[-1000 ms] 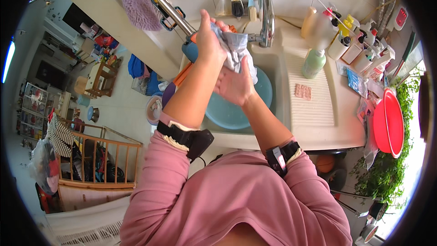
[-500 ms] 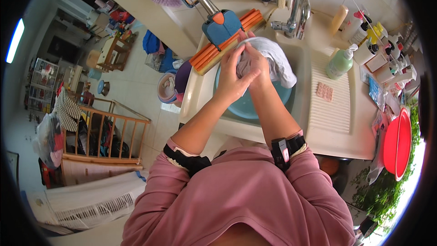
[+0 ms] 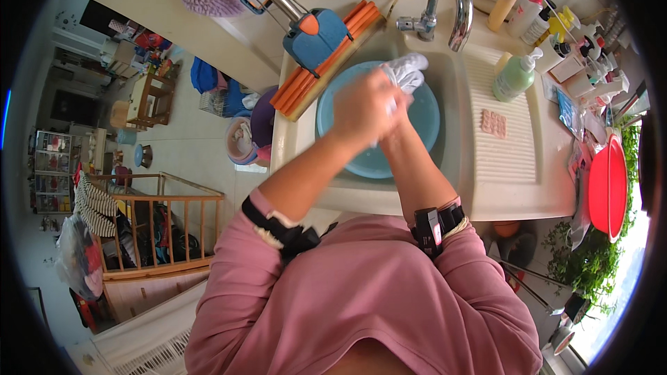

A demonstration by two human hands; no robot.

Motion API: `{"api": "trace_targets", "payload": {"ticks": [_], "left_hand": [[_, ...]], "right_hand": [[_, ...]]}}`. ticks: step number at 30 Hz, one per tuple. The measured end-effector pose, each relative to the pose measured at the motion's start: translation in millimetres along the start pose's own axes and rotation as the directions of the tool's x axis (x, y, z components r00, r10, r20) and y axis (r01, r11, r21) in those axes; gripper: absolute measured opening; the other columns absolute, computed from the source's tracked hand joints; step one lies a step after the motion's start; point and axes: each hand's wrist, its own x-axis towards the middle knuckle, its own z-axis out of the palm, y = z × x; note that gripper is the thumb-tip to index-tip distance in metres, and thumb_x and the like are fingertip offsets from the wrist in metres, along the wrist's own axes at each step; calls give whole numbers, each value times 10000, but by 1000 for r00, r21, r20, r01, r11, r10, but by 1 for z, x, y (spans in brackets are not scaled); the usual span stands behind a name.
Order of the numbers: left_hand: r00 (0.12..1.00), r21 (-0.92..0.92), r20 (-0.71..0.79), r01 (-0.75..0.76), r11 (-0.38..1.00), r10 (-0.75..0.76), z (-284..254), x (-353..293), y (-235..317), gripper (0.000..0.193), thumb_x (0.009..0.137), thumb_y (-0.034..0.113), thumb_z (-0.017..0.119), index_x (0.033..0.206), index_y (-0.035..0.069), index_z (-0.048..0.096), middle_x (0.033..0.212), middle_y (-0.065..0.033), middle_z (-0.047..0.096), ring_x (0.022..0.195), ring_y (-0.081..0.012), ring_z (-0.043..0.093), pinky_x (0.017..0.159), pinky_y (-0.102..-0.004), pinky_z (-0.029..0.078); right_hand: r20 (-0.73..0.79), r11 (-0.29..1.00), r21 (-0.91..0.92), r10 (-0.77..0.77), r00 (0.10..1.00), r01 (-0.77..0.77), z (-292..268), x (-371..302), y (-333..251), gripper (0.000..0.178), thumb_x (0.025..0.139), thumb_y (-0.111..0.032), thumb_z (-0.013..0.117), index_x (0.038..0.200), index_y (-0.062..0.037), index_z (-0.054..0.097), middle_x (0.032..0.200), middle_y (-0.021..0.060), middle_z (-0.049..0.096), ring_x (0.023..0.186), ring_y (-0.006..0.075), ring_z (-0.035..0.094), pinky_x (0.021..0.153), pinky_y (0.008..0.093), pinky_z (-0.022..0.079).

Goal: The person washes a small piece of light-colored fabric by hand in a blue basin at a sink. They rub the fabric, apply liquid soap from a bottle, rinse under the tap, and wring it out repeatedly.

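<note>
The basin [image 3: 368,165] sits in the sink [image 3: 453,107] mid-frame, hands [image 3: 363,107] and cloth [image 3: 408,73] above it, tap [image 3: 430,7] behind them. I see the mop head [image 3: 318,43] at the sink's upper left, the pump bottle [image 3: 515,79] standing on the drainboard [image 3: 500,164] to the right, more bottles [image 3: 525,15] at the upper right, and a crib [image 3: 158,269] off at the lower left.

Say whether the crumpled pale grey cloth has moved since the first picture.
Yes, down and right in view: the cloth appeared left of the curved chrome tap; now it appears below it.
</note>
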Motion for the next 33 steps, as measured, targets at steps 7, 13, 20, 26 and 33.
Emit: {"api": "trace_targets", "payload": {"ticks": [7,13,20,26,33], "left_hand": [[993,-101,-83,79,992,-87,23,4,-11,193,763,158,628,624,26,602,740,-98,574,720,-294,547,638,-413,449],[922,-103,142,377,921,-361,22,32,-30,298,832,215,568,604,23,564,660,-134,545,661,-332,534,593,-419,421],[990,-188,64,132,973,-122,24,6,-19,148,743,147,642,630,55,618,702,-94,576,674,-301,561,580,-406,437],[932,-140,-105,332,933,-347,45,16,-49,370,882,297,526,629,30,571,677,-147,585,637,-345,559,579,-443,418],[890,-529,195,450,720,-413,30,-31,-101,223,913,213,516,877,21,622,761,-137,637,716,-257,619,653,-359,469]], "right_hand": [[-43,997,-63,-52,998,49,-1,0,-6,293,946,-395,425,1025,-140,547,970,62,610,877,236,594,762,375,492],[-159,987,-139,57,986,-80,18,-10,-5,369,979,-384,322,1089,-104,536,1006,61,612,922,232,595,729,398,513],[-69,969,-245,-26,997,8,4,-4,-16,299,974,-348,340,967,-120,533,898,64,592,858,230,591,756,350,488],[-148,961,-267,29,989,-68,22,-16,-12,356,977,-344,316,1156,-85,482,1073,107,564,961,275,575,806,433,491],[-72,908,-417,-68,995,32,54,-39,-33,387,917,-360,534,1099,-19,522,1004,142,598,916,288,607,795,430,493]]}}
